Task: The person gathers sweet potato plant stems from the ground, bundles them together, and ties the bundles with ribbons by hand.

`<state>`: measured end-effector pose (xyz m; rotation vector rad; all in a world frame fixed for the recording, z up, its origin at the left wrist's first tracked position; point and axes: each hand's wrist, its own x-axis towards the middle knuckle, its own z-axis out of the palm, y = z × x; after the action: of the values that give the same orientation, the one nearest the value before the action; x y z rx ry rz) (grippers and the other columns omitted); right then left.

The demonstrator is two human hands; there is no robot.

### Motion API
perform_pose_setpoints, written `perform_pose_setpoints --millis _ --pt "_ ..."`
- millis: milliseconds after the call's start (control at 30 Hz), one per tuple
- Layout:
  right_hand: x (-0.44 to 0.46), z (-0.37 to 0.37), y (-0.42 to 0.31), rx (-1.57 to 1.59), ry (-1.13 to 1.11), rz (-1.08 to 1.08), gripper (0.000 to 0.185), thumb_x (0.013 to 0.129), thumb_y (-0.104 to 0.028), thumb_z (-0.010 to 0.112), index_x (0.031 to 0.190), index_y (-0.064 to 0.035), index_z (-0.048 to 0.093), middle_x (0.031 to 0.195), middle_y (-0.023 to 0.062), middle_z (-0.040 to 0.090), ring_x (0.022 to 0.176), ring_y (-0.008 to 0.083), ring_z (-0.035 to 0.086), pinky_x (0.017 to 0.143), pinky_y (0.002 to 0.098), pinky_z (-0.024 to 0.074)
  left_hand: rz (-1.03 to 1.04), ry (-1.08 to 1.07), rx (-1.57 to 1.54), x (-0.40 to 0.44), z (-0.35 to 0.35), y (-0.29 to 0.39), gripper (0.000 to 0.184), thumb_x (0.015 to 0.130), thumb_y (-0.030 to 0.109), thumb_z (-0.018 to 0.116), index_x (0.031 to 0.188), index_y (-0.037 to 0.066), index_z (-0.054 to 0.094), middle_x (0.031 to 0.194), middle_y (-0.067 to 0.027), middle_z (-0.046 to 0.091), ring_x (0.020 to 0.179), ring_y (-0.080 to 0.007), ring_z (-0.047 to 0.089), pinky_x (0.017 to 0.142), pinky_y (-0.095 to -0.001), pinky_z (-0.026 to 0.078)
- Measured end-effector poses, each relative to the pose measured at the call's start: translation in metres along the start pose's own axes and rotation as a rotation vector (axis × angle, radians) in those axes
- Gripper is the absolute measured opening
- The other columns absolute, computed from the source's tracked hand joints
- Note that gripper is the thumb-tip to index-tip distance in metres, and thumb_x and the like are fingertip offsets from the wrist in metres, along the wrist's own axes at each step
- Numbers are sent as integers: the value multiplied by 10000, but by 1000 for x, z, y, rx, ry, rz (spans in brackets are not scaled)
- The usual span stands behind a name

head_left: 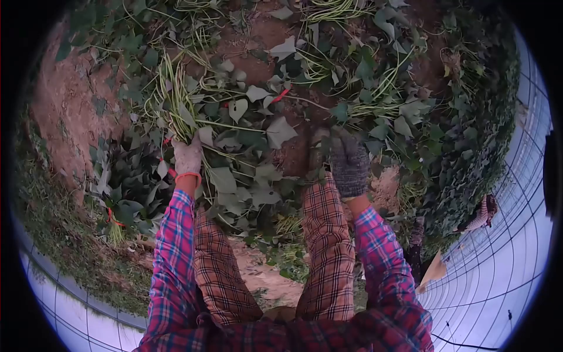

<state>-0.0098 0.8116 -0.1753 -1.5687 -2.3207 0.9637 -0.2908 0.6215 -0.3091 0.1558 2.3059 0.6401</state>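
Note:
My left hand [187, 156], in a pale glove with an orange-red band at the wrist, is closed around the stem ends of a bundle of leafy vine cuttings [176, 97]. The long green stems reach forward, and broad leaves [281, 132] spread to the right of the hand. My right hand [350, 161], in a dark grey knitted glove, is just beyond my right knee beside the vines. Its fingers look stretched forward, with nothing visible in them; the fingertips are partly lost among dark leaves. A red tie [281, 95] lies among the leaves between my hands.
More stem bundles lie ahead [334, 10] and to the right [381, 108]. A bundle with a red tie [116, 218] is at the left. Bare reddish soil [76, 111] shows at far left. Another person's patterned sleeve [482, 214] appears at right, near pale wall sheeting [498, 258].

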Motion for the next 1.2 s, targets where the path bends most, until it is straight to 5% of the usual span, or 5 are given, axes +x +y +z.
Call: perform_pose_setpoints --millis 133,333,900,1067,1200 --pt "43 -75 125 -972 -43 -64 509 816 -201 546 1293 -98 401 1292 145 448 1202 314 412 1001 449 302 20 24 25 2 4 -9 588 813 315 613 1204 -40 354 1111 -229 566 1053 -361 538 885 -404 409" --pt "95 -5 219 -1306 -422 -194 506 838 -211 443 1323 -94 360 1418 139 296 1314 312 274 1060 473 209 31 51 125 4 8 -20 547 823 290 603 1196 -35 369 1106 -231 567 1045 -366 541 870 -407 419" --pt "69 -166 143 -218 -432 160 461 727 -277 605 1155 -116 542 1118 139 574 1058 313 523 920 408 399 49 13 -45 4 6 -19 521 828 236 610 1179 -56 361 1101 -206 579 1042 -323 558 866 -379 431" --pt "40 -179 54 106 -766 260 422 795 -234 549 1196 -108 514 1157 130 559 1085 294 516 940 393 394 56 -40 23 31 21 -77 629 776 335 654 1189 -53 381 1111 -225 571 1031 -341 559 883 -388 422" --pt "42 -118 -30 187 -1181 69 392 850 -200 505 1229 -101 491 1187 123 547 1108 278 510 956 382 391 -122 -10 81 -7 -8 0 714 748 429 649 1226 -24 373 1109 -244 562 1052 -385 533 889 -418 412"
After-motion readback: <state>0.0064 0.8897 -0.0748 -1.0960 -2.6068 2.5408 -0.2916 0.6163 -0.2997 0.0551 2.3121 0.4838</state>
